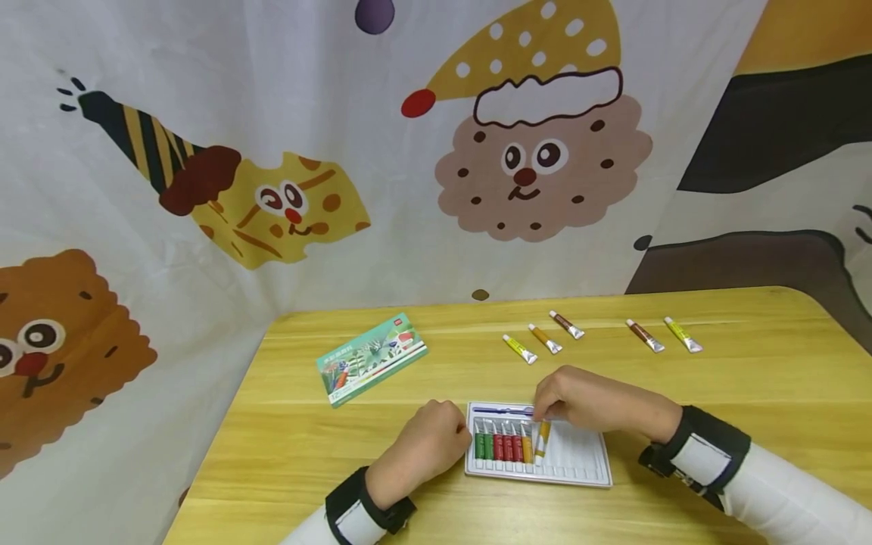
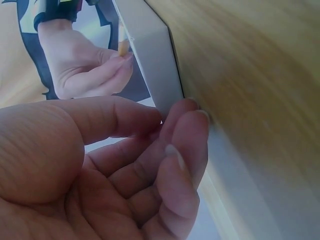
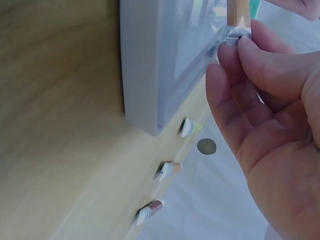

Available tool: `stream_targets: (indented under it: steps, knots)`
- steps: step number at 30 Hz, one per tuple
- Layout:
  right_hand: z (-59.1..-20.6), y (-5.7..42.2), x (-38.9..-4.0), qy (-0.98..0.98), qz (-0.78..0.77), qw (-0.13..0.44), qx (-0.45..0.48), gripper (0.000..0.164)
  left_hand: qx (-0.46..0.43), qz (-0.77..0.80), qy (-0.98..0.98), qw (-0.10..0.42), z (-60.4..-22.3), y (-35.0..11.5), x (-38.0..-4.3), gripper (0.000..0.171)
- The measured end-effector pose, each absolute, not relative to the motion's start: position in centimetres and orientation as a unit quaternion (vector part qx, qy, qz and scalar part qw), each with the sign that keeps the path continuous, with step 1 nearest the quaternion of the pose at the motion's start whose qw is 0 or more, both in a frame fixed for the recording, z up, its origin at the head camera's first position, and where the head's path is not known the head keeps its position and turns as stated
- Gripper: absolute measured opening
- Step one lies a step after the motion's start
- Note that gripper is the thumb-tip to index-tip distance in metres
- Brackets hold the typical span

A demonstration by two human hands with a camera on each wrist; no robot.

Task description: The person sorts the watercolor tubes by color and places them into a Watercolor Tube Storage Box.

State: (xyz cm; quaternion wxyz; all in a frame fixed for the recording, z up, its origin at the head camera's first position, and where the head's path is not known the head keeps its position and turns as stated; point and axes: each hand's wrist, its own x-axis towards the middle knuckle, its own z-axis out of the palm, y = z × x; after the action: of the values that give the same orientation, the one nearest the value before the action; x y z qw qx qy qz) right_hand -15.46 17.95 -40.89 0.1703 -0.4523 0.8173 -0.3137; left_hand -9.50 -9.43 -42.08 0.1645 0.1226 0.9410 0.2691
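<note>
- The white plastic tray (image 1: 579,454) lies on the wooden table (image 1: 749,393) near its front edge, and serves as the landmark here.
- The right hand (image 1: 586,405) rests over the tray's far edge, thumb and fingertips pinching the crimped end of an orange paint tube (image 1: 542,440); the other fingers are loosely curled.
- That orange paint tube lies slightly tilted in the tray, just beside the row of tubes (image 1: 502,443) already filling the tray's left slots: green ones at the far left, then red, then orange.
- The tray's slots to the right of the held tube are bare white.
- The left hand (image 1: 429,446) sits at the tray's left edge, fingers curled; in the left wrist view its fingertips (image 2: 187,125) press against the tray's corner (image 2: 160,95).
- Five loose paint tubes (image 1: 599,333) lie in a scattered line well behind the tray, toward the table's far edge.
- A green paint box (image 1: 371,359) lies flat behind and to the left of the tray.
- A cartoon-printed curtain (image 1: 272,151) hangs behind the table.
</note>
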Motion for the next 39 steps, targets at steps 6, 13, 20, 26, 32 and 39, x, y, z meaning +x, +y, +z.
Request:
stream_targets:
  steps: [6,13,20,26,32,39]
  knots:
    - [-40.9,18.2,-15.3,0.808,-0.346,0.186,-0.439,0.034,0.124,0.268,0.941,0.165,-42.0,-9.4,-9.5,0.039]
    - [-41.8,17.8,-15.0,0.819,-0.321,0.145,-0.453,0.034,0.122,0.267,0.943,0.158,-41.9,-9.4,-9.4,0.044]
    - [-42.4,17.4,-14.8,0.825,-0.329,0.121,-0.444,0.032,0.114,0.271,0.943,0.157,-42.0,-9.3,-9.2,0.048]
    - [-42.3,17.2,-14.5,0.831,-0.333,0.123,-0.429,0.030,0.108,0.274,0.942,0.162,-42.0,-9.3,-9.3,0.047]
    - [-42.2,17.0,-14.4,0.834,-0.344,0.123,-0.413,0.024,0.100,0.274,0.942,0.169,-42.1,-9.3,-9.2,0.047]
    - [-41.7,17.2,-13.7,0.874,-0.286,0.080,-0.385,0.014,0.106,0.272,0.942,0.166,-42.2,-9.2,-9.2,0.048]
